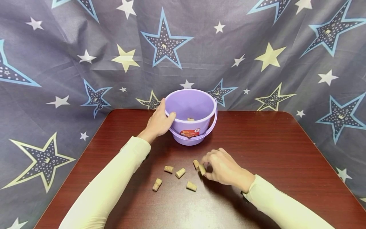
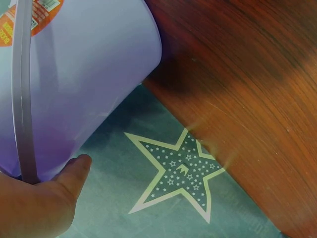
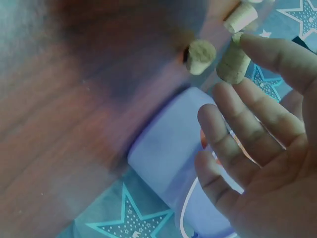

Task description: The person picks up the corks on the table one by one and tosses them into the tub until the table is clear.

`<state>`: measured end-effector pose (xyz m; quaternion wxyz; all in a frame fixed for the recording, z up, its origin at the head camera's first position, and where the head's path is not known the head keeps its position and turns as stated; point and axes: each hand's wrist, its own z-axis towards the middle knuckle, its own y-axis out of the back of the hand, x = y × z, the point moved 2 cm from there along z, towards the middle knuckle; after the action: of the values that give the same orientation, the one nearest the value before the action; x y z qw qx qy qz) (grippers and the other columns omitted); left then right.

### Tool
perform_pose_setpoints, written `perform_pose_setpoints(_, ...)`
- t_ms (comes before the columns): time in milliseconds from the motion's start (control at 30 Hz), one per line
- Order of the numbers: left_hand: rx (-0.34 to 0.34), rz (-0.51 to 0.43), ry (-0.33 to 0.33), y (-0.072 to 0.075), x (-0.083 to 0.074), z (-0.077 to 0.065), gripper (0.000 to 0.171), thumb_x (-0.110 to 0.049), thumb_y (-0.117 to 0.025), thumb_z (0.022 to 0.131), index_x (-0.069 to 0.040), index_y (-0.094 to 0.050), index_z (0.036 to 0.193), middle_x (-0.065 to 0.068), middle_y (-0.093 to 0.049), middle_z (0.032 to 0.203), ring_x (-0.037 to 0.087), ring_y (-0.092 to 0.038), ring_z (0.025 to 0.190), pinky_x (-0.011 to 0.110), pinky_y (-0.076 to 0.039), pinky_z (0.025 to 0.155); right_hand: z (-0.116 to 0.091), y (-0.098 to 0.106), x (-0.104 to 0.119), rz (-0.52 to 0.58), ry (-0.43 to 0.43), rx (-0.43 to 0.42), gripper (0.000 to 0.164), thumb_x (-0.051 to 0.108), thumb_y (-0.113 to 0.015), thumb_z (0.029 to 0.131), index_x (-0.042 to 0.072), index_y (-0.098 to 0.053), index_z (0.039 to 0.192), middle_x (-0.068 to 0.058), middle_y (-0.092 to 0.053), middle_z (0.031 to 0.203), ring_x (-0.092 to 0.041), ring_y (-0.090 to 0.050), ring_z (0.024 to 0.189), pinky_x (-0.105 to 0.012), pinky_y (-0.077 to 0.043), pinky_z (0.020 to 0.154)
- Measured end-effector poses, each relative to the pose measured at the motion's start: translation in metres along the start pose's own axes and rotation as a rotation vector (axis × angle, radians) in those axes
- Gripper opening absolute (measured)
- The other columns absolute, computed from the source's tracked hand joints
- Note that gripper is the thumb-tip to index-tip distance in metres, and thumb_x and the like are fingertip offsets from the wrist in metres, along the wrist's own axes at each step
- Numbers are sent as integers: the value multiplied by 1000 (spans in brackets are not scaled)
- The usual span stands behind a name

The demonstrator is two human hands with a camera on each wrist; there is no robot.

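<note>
Left grip touches purple bucket beside its handle

Item: bucket label
Red-orange, on the purple wall, with round white badge; lettering and number too small to read.

Star-print grey fabric hangs far, left and right round this reddish-brown wood-grain table, pale glare shining near!

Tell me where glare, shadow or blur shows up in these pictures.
Head view: bright glare on the table near the bottom edge, a shadow beside the right sleeve; left wrist view: dark shadow on the table by the bucket; right wrist view: table grain blurred, with a broad dark shadow.
</note>
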<state>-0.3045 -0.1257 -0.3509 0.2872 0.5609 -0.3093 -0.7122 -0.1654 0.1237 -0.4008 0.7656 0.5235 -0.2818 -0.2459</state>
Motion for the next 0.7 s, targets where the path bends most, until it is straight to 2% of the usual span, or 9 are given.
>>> perform_pose_setpoints(133,-1,7,0,0,1,0,87,-44,-49,98,-8,-8,165,18,-26,167,35,-32,150,55,-33,116,3,9,-2,50,-1,-55,21,19,-88,71,22,-73,86,14,-65,78,-8,-57,73,-32,-43,73)
perform_pose_setpoints(333,0,15,6,0,1,0,87,-45,-47,97,-8,-8,165,17,-26,167,34,-32,150,54,-32,116,6,20,-4,49,-9,-124,31,20,-93,68,16,-77,94,7,-72,86,-13,-62,77,-33,-43,72)
perform_pose_setpoints(567,-3,11,10,-1,2,1,87,-44,-48,98,-8,-8,165,17,-25,167,34,-32,150,55,-32,116,10,35,-6,45,-7,-174,31,18,-92,68,16,-77,95,6,-71,82,-17,-67,81,-34,-43,71)
perform_pose_setpoints(700,-1,14,10,-1,2,1,88,-45,-48,97,-9,-7,166,16,-25,167,34,-32,150,54,-32,117,14,43,-7,41,0,-192,26,17,-90,68,19,-76,90,11,-68,81,-12,-65,80,-33,-42,70)
